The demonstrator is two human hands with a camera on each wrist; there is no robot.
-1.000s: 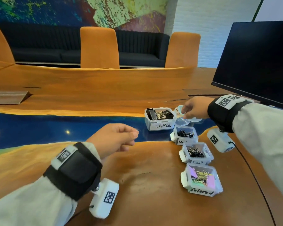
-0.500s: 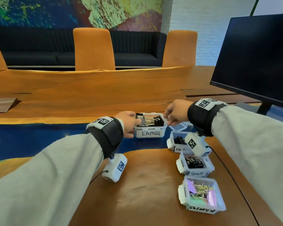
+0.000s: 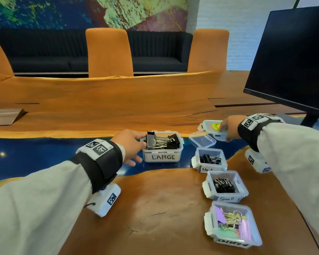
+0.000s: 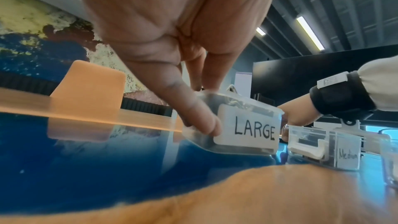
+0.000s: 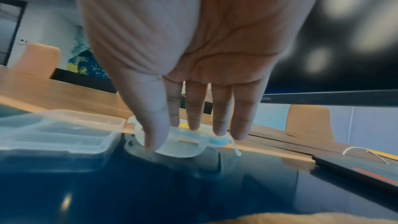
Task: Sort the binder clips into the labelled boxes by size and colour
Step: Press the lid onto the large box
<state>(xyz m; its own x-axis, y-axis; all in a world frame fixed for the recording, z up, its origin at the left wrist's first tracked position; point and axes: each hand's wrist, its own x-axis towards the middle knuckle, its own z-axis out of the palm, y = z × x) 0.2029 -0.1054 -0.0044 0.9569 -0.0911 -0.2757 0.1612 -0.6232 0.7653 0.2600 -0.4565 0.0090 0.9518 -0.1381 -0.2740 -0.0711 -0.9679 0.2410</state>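
The clear box labelled LARGE (image 3: 163,156) (image 4: 254,130) holds several big black binder clips. My left hand (image 3: 139,147) (image 4: 210,108) grips its left end, thumb on the front corner and fingers over the far rim. Behind and to the right, my right hand (image 3: 224,132) (image 5: 185,135) pinches a blue-rimmed lid (image 3: 211,126) (image 5: 183,149) with a yellow-green sticker, fingers on top and thumb at its near edge. Open boxes marked Medium (image 3: 210,160), Small (image 3: 226,186) and Colored (image 3: 232,224) run toward me, each with clips inside.
A second clear lid (image 3: 202,139) (image 5: 58,132) lies between the LARGE box and the blue-rimmed lid. A dark monitor (image 3: 291,57) stands at the right. Orange chairs (image 3: 109,52) line the far side of the wood and blue resin table (image 3: 155,208).
My left hand has reached forward from the near table and taken hold of the LARGE box. My right hand has gone from beside that box back right to the blue-rimmed lid.
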